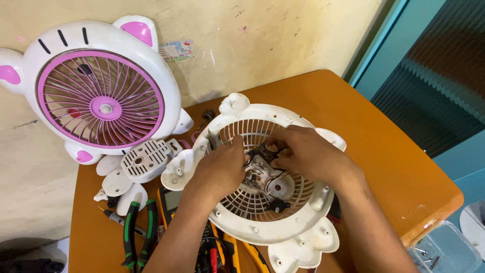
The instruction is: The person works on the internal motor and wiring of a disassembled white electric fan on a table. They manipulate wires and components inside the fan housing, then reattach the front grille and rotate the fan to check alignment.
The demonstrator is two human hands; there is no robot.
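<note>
Gripping fan motor [260,172] inside rear grille [262,202]

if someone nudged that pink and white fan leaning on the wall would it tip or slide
Probably tips easily: the pink and white fan stands nearly upright on small rounded feet, leaning against the wall. It looks like thin hollow plastic, so likely light for its size. The smooth orange table might also let its feet slide.
</note>
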